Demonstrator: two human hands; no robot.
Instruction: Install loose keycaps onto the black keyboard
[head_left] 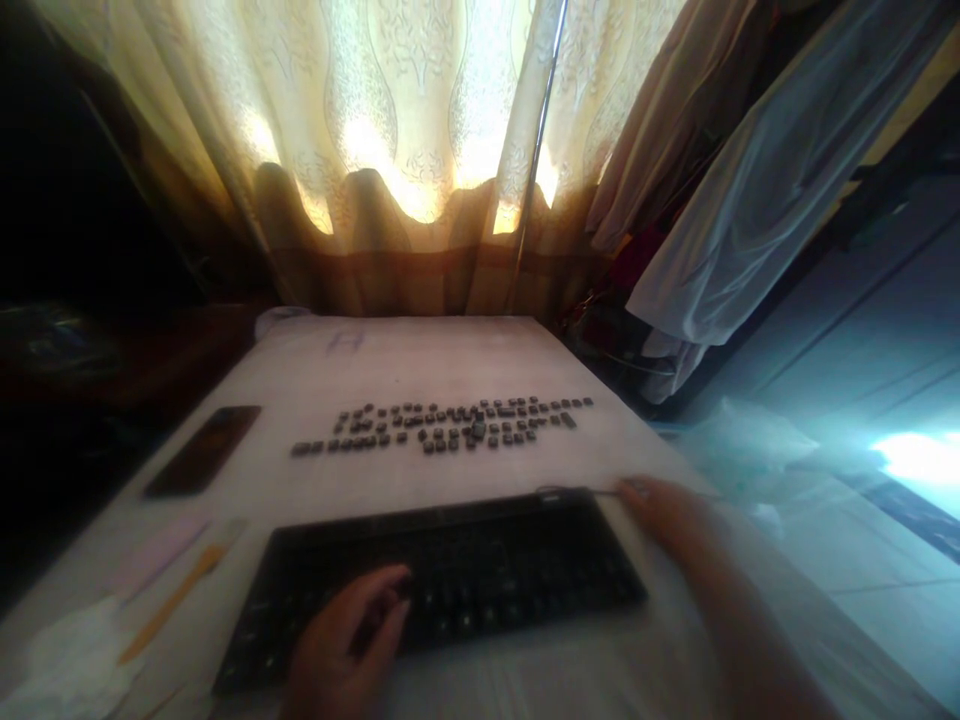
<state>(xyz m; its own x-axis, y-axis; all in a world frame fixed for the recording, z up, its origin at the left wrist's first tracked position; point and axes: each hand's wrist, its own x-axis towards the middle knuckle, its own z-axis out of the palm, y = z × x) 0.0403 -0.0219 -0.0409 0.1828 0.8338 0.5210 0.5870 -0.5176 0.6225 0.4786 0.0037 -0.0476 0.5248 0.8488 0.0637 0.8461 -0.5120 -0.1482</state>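
Observation:
A black keyboard (pixel 457 560) lies at a slant on the table, with many key positions bare and small pale dots showing along its near side. My left hand (pixel 341 640) is over the keyboard's near left part, its thumb and fingers curled together; whatever may be between them is hidden. Beyond the keyboard's far right corner, my right hand (pixel 660 510) has its fingers closed at a thin dark cable (pixel 600 492), though blur softens the grip. Loose dark keycaps (pixel 450 425) are spread in rough rows on the table behind the keyboard.
The pale-covered table (pixel 427 360) reaches to a patterned curtain (pixel 420 120). A dark phone (pixel 204 450) lies at left. Nearer are a pink flat item (pixel 157 550), an orange brush-like tool (pixel 172 605) and crumpled white material (pixel 67 660). Clothes (pixel 735 230) hang at right.

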